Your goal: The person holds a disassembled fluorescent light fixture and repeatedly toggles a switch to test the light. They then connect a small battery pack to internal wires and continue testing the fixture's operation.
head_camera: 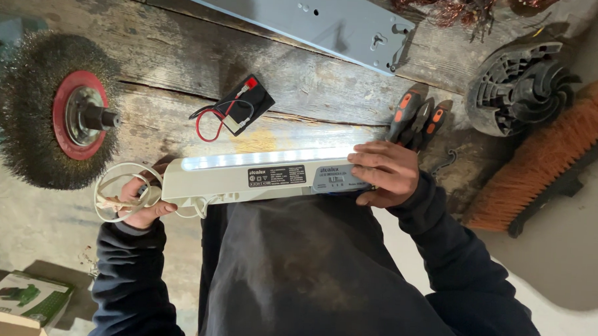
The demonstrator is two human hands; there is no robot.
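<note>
I hold a long white lamp housing (259, 178) with a lit strip of lights along its far edge, level against the front of the wooden workbench (183, 58). My right hand (385, 172) grips its right end, fingers over the top. At its left end, my left hand (142, 199) is closed on a coil of white cable (116, 195) that runs from the housing. Behind the lamp, a small black battery (248, 105) with red and black wires lies on the bench.
A wire brush wheel (56, 113) with a red hub stands at the left. Several orange-and-black screwdrivers (417, 116) lie by my right hand. A grey metal plate (298, 15) lies at the back; a black plastic fan (520, 86) and an orange broom (544, 157) are right. A green box (26, 297) sits lower left.
</note>
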